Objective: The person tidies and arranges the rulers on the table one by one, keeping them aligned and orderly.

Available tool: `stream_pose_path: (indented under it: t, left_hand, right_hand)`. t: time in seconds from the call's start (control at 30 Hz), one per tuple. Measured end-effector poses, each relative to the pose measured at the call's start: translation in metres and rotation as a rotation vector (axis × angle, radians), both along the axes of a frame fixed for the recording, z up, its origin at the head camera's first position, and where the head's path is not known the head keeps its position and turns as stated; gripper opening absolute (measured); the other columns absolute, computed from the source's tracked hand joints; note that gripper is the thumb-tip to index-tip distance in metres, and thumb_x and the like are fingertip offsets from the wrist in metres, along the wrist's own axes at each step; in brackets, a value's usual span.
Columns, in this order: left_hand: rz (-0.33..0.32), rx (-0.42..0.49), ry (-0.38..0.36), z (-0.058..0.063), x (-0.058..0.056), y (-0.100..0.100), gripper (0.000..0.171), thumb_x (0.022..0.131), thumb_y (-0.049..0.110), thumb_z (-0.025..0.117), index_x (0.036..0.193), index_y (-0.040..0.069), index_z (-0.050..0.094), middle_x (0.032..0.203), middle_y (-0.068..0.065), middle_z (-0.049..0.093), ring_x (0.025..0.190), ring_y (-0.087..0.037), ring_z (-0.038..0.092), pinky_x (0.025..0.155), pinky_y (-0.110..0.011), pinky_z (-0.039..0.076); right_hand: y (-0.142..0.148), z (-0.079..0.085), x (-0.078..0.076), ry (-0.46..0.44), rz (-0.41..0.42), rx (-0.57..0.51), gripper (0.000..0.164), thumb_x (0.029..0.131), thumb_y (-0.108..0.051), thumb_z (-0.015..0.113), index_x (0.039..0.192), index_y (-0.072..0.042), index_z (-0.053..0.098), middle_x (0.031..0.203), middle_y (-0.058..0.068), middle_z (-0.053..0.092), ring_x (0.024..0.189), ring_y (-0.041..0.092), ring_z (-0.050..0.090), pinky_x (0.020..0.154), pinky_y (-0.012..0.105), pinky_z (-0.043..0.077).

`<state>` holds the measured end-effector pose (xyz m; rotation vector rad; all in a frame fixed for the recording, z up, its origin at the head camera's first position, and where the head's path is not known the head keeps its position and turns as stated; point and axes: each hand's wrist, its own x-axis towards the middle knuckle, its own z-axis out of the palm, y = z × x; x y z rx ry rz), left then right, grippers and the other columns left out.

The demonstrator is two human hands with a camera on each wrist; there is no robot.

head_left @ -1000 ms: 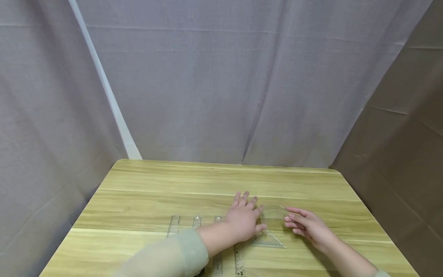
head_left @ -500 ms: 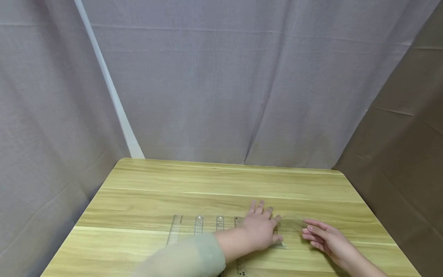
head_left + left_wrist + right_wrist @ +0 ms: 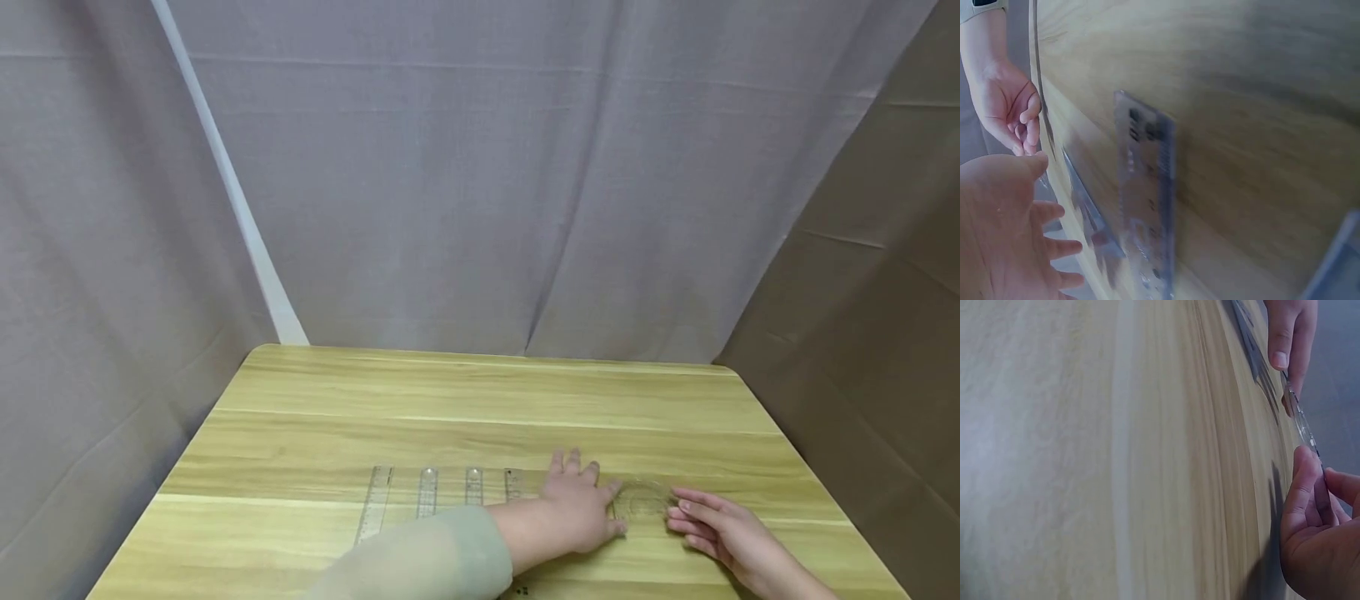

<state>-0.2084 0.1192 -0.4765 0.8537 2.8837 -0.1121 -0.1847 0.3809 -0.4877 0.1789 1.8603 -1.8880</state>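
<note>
In the head view, a clear plastic protractor (image 3: 643, 498) is between the two hands, its curved side to the far side. My right hand (image 3: 716, 529) pinches its right end between thumb and fingers, as the right wrist view shows from the side. My left hand (image 3: 581, 504) has its fingers spread, with index finger and thumb at the protractor's left edge. A clear set square (image 3: 1091, 215) lies beneath the left hand, hidden in the head view. Beside it in the left wrist view is a clear ruler (image 3: 1147, 187).
On the wooden table (image 3: 337, 392), clear rulers stand in a row to the left: one ruler (image 3: 375, 500), a second ruler (image 3: 427, 490), a third ruler (image 3: 474, 486) and the ruler nearest the left hand (image 3: 513, 483). The left sleeve (image 3: 427, 558) covers their near parts. Grey curtains (image 3: 450, 208) surround the table.
Both hands and the protractor have moved right and toward the near edge. The left hand now covers the set square, which showed before. The rulers have stayed put.
</note>
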Motion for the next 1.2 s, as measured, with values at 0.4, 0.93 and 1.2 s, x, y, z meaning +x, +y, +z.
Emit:
stream_pose_path:
  t: [0.4, 0.93, 1.2]
  left_hand:
    - [0.024, -0.059, -0.031, 0.004, 0.003, 0.015, 0.058, 0.089, 0.076, 0.036, 0.144, 0.06, 0.03, 0.156, 0.017, 0.034, 0.149, -0.019, 0.021, 0.122, -0.047, 0.01]
    - [0.024, -0.119, 0.007, 0.005, 0.003, 0.021, 0.057, 0.089, 0.075, 0.039, 0.144, 0.061, 0.031, 0.156, 0.018, 0.032, 0.149, -0.017, 0.019, 0.122, -0.046, 0.007]
    - [-0.004, -0.117, 0.005, 0.007, 0.002, 0.021, 0.055, 0.09, 0.072, 0.044, 0.143, 0.058, 0.035, 0.156, 0.019, 0.032, 0.149, -0.017, 0.019, 0.122, -0.047, 0.007]
  right_hand:
    - [0.015, -0.006, 0.005, -0.01, 0.058, -0.055, 0.024, 0.106, -0.018, 0.048, 0.12, -0.02, 0.067, 0.109, 0.004, 0.073, 0.102, 0.015, 0.07, 0.085, 0.029, 0.057]
    - [0.012, -0.004, 0.005, -0.028, -0.04, 0.053, 0.033, 0.104, -0.017, 0.051, 0.132, 0.001, 0.059, 0.104, 0.006, 0.074, 0.097, 0.017, 0.071, 0.082, 0.03, 0.058]
    - [0.009, -0.003, 0.004, -0.032, -0.062, 0.086, 0.038, 0.105, -0.015, 0.048, 0.135, 0.008, 0.054, 0.102, 0.006, 0.074, 0.095, 0.017, 0.072, 0.08, 0.031, 0.058]
